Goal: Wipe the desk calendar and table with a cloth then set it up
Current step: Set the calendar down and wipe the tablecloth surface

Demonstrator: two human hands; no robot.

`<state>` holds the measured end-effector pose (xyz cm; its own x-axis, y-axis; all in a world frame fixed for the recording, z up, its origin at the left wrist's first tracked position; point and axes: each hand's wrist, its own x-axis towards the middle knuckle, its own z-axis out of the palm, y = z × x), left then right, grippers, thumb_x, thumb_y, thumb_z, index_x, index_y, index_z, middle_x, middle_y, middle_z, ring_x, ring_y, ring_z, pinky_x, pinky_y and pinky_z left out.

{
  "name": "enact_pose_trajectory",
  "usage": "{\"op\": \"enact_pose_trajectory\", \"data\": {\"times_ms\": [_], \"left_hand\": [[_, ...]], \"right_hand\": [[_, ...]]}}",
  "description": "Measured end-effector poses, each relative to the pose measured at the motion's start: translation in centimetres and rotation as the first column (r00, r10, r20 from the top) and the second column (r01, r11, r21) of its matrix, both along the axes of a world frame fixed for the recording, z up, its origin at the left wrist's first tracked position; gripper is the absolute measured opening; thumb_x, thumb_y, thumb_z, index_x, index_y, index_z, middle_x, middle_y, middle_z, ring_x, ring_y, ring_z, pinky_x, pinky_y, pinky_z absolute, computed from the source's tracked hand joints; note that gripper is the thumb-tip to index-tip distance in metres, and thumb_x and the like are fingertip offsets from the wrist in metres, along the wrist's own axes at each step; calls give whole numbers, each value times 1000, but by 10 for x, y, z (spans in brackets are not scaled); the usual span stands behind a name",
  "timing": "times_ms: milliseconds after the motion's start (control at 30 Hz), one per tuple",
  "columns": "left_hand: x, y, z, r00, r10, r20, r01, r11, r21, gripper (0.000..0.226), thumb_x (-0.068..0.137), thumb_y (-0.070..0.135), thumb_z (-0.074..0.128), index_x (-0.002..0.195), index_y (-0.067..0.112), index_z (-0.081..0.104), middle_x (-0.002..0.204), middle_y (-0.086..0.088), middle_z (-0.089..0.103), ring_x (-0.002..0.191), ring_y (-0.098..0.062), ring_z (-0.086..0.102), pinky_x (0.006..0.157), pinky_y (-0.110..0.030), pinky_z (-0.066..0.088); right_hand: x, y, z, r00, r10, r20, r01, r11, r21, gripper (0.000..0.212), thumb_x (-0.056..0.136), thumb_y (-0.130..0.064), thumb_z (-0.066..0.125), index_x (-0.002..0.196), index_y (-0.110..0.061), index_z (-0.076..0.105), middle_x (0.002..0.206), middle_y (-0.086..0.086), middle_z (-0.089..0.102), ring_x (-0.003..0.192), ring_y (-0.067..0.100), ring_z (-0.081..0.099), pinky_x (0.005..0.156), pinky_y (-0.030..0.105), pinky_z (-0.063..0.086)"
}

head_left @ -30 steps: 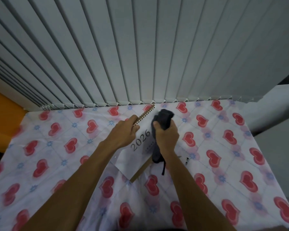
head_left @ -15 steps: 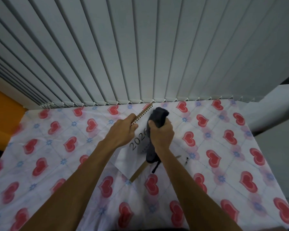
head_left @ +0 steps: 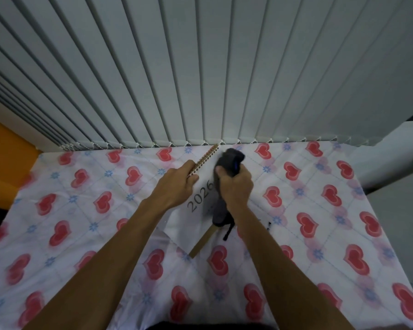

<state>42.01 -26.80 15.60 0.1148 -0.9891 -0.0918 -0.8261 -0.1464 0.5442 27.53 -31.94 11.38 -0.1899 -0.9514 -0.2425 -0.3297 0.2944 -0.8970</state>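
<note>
- My left hand (head_left: 177, 186) sits at the centre of the frame, fingers curled and pinching the calendar (head_left: 196, 210) by its upper left edge, right at the spiral binding (head_left: 204, 160).
- My right hand (head_left: 236, 189) is just right of it, closed in a fist around a dark cloth (head_left: 227, 163) — the cloth bunches out above the knuckles and trails down below the wrist, pressed onto the calendar face.
- The calendar lies tilted across the middle of the table (head_left: 81, 234), its spiral pointing toward the blinds (head_left: 200, 67) at the top; "2026" shows between my 2 hands, and a brown card edge sticks out at its lower end.
- I judge the calendar light and fairly stiff: card backing, thin pages, 1 wire spine. It would slide easily on the heart-print tablecloth (head_left: 320, 210), so it needs pinning while I wipe.
- Best hold, I think, is the spine or the card edge — pages could crease or tear at the wire if I grip them alone.
- The cloth is soft and limp; a full fist suits it.
- The table is not yet wiped, as far as I can judge, and the calendar is not yet stood up.
</note>
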Motion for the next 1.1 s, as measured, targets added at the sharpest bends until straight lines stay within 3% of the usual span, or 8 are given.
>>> {"op": "enact_pose_trajectory", "data": {"times_ms": [133,300,400,533,667,900,1000,1100], "left_hand": [[-6,1,-1,1000,-7,-17,7,1000,19,17,101,30,43,108,16,50,83,-5,60,73,-26,58,66,-42,49],[-8,-1,1,996,43,-81,-41,999,34,23,104,34,34,93,20,48,79,-3,60,71,-23,56,63,-35,41],[-8,5,3,990,46,-133,-44,999,19,28,105,34,30,91,20,50,85,-4,61,78,-25,57,70,-37,42],[-4,9,6,969,109,-222,-97,993,65,35,107,33,28,105,11,55,97,-11,64,89,-27,58,74,-33,40],[-5,7,5,958,132,-255,-119,991,68,35,107,31,29,103,8,56,98,-13,64,85,-22,53,68,-23,36],[-7,7,4,972,125,-200,-114,991,67,34,107,29,28,98,6,52,94,-19,62,80,-25,51,66,-31,36],[-4,7,6,978,117,-174,-104,991,82,34,107,29,27,97,7,51,94,-18,61,81,-25,51,66,-32,35],[-6,7,5,982,100,-159,-88,993,81,35,107,32,27,101,7,52,92,-16,61,81,-28,54,68,-35,37]], "right_hand": [[-7,-1,-7,989,-147,12,145,985,89,46,89,-33,67,127,-8,58,113,9,67,106,29,64,92,35,50],[21,33,4,992,113,54,-104,985,-141,37,94,-51,51,104,-18,61,95,4,65,85,18,64,76,31,55],[23,16,11,995,91,-33,-97,960,-263,36,98,-43,51,110,-11,61,103,7,57,87,18,56,78,25,46],[-7,2,-34,996,0,-87,-3,999,-35,38,100,-39,50,119,-6,55,116,12,53,96,26,59,83,35,54],[-33,37,-58,987,-21,-157,50,982,182,48,100,-43,47,129,-5,51,124,15,54,106,31,59,94,44,52],[32,113,-13,944,331,-8,-326,926,-188,37,99,-36,50,123,-9,49,114,10,51,100,23,56,85,37,52],[28,81,-15,971,229,-73,-238,953,-189,38,99,-33,50,123,-4,49,119,14,51,106,27,53,92,39,48],[2,53,-47,996,57,-71,-58,998,-10,53,100,-34,49,137,3,39,136,23,48,121,37,51,101,46,48]]}}
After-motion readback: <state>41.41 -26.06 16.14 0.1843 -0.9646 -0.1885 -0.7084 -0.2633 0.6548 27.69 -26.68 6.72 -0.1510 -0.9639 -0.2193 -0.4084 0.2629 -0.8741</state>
